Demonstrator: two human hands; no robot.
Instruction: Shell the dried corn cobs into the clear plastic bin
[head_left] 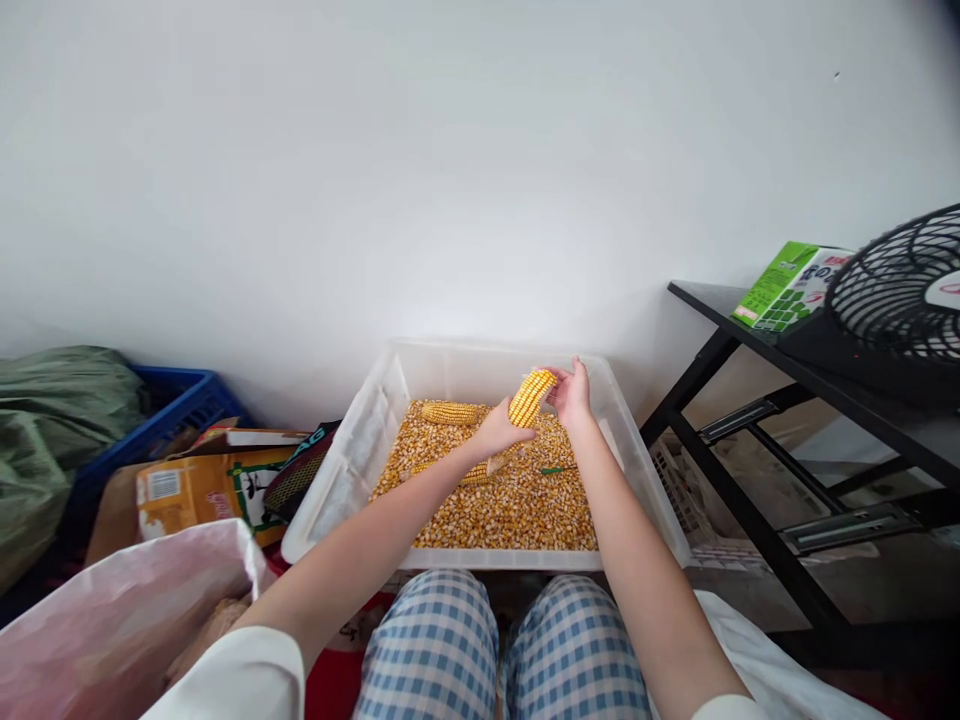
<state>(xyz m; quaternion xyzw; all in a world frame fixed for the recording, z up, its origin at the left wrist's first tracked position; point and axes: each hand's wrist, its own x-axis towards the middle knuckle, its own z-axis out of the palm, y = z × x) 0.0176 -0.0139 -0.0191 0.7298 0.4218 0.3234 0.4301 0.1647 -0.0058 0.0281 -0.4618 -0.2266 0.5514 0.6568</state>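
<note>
Head view: reading the clear tub (510, 560) as a clock face with six o'clock at the knees, the corn cob (531, 398) is held at about one o'clock, above the loose kernels (517, 520). The left hand (504, 430) is wrapped around its lower part; the right hand (571, 393) is partly open, fingers curved at the upper end, though whether they press on it is hard to tell. A second cob (450, 413) lies towards eleven o'clock, and a third cob (474, 474) is near the dial's centre, partly behind the left forearm. To work cleanly, I would keep the left grip firm and low, turn the cob little by little against the right fingers, and stay inside the rim so anything loosened drops in.
</note>
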